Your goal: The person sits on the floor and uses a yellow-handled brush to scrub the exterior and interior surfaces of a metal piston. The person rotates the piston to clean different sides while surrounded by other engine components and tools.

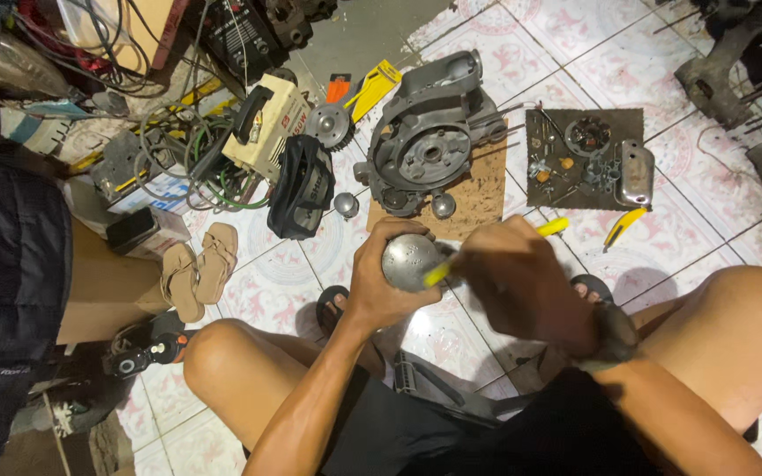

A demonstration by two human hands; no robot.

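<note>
Left hand [379, 280] grips one shiny round metal dome [409, 262] mid-frame; right hand [522, 282] clutches a yellow-handled tool [550, 227]. Two small steel domes [393, 205] sit on cardboard [480, 198] above.

The left hand [381, 273] is raised in front of the body, between the knees, fingers curled around a ball [410, 262] from the left side, thumb toward the near side. Its forearm runs down and left to a bent elbow. The right hand [522, 278] sits just right of it, closed in a fist on a yellow tool [496, 249], knuckles up, wrist bent, forearm reaching back to the right. Both bare knees are spread wide.
</note>
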